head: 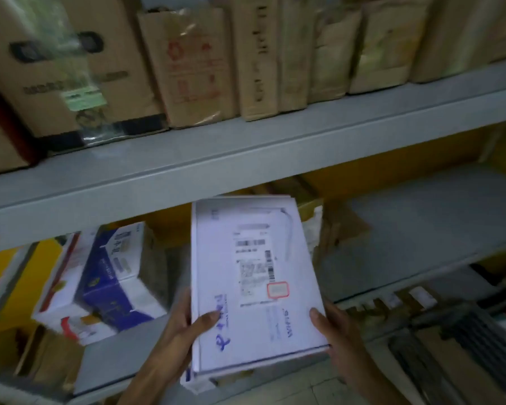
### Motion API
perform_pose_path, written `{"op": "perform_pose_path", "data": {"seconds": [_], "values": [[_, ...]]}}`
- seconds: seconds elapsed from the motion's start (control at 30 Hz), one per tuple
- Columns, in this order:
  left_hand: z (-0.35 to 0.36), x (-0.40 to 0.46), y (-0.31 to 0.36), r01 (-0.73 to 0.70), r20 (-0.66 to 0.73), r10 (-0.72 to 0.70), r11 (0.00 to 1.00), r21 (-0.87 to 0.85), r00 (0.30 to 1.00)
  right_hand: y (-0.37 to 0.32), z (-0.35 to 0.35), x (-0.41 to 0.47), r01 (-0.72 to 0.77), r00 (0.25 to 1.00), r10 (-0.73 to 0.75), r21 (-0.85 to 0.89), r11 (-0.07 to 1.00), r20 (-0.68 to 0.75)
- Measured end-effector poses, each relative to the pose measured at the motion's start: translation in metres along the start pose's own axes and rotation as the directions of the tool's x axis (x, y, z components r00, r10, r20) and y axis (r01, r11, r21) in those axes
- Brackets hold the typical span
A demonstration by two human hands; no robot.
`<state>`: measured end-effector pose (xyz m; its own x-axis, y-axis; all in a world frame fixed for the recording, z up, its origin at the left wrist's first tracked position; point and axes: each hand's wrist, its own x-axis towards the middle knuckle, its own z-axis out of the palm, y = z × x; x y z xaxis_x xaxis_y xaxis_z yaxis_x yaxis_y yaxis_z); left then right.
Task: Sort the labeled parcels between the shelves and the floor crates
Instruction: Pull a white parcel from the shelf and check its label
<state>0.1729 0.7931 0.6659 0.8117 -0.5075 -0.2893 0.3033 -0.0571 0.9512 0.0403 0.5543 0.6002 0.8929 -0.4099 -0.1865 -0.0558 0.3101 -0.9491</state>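
A flat white parcel [254,285] with a printed barcode label, a red stamp and blue handwriting is held level in front of the lower shelf opening. My left hand [184,331] grips its left edge, thumb on top. Along the right edge my right hand [338,337] does the same. The far end of the parcel points into the lower shelf [421,252]. A second thin white piece shows just beneath the parcel at its near left corner.
The grey upper shelf [246,159] carries a row of upright brown cardboard boxes and paper parcels [193,65]. On the lower shelf at left lie white, blue and red printed boxes [105,282]. Brown parcels [342,229] lean behind the white one. Dark crates [450,346] sit at lower right.
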Motion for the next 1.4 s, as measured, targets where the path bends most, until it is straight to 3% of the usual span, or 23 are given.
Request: {"op": "perform_pose_path", "data": {"seconds": [0.13,0.23,0.37,0.5,0.67,0.9,1.03,1.1,1.17,1.23,1.3,1.4], "values": [[0.076,0.019,-0.009,-0.052,0.134,0.040,0.995,0.087,0.990,-0.022,-0.074,-0.046,0.078,0.985,-0.087,-0.064,0.995,-0.146],[0.176,0.028,-0.022,-0.015,0.307,-0.023,0.993,0.121,0.951,-0.035,-0.149,-0.095,0.112,0.923,-0.101,0.006,0.994,-0.371],[0.264,0.040,-0.036,0.067,0.371,-0.096,0.994,0.091,0.924,-0.047,-0.205,-0.132,0.107,0.858,-0.092,0.001,0.994,-0.506],[0.394,0.045,-0.060,0.125,0.562,-0.194,0.979,0.160,0.804,-0.059,-0.304,-0.189,0.172,0.745,-0.099,0.047,0.984,-0.659],[0.519,0.053,-0.097,0.191,0.604,-0.301,0.952,0.240,0.738,-0.063,-0.395,-0.224,0.167,0.651,-0.077,0.043,0.985,-0.755],[0.659,0.104,-0.160,0.092,0.621,-0.321,0.924,0.371,0.715,-0.041,-0.511,-0.207,0.163,0.499,-0.002,0.092,0.982,-0.867],[0.753,0.152,-0.210,0.044,0.666,-0.397,0.876,0.481,0.631,-0.006,-0.598,-0.181,0.133,0.358,0.104,0.160,0.978,-0.928],[0.798,0.166,-0.239,0.113,0.665,-0.473,0.853,0.509,0.578,0.009,-0.644,-0.171,0.142,0.298,0.165,0.214,0.966,-0.940],[0.836,0.183,-0.282,0.303,0.584,-0.580,0.807,0.507,0.568,0.033,-0.689,-0.161,0.155,0.245,0.214,0.256,0.954,-0.946],[0.865,0.192,-0.322,0.518,0.508,-0.698,0.716,0.468,0.505,0.051,-0.732,-0.150,0.140,0.216,0.257,0.291,0.947,-0.942],[0.900,0.201,-0.367,0.614,0.492,-0.739,0.665,0.425,0.460,0.073,-0.782,-0.136,0.115,0.202,0.294,0.321,0.940,-0.934],[0.949,0.206,-0.444,0.682,0.419,-0.768,0.631,0.370,0.484,0.128,-0.855,-0.122,0.065,0.188,0.352,0.369,0.927,-0.917]]}}
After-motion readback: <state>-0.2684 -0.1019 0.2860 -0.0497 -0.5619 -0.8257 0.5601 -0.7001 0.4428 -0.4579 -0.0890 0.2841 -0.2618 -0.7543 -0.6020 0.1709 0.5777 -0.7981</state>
